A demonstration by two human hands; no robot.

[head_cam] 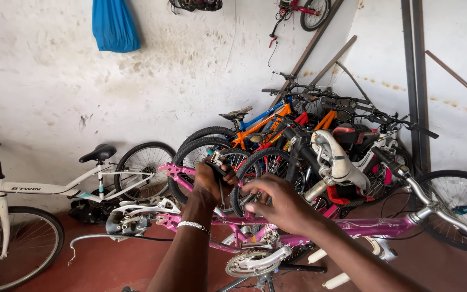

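Your left hand holds a small metal tool; right hand pinches a part on the pink bike frame. Frame's stiff & heavy, so grip its tube.

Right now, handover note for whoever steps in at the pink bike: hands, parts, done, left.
Left hand: closed around a small metal tool at the rear end of the pink bike frame, bracelet on that wrist.
Right hand: fingers pinched at the frame just beside the left hand; what they grip is too small to tell.
Frame lies across the view with no rear wheel mounted; rear derailleur hangs to the left, chainring sits below the hands.
Done: cannot tell beyond the missing wheel.
Left: both hands are engaged at the rear end.
White bike stands by the wall.
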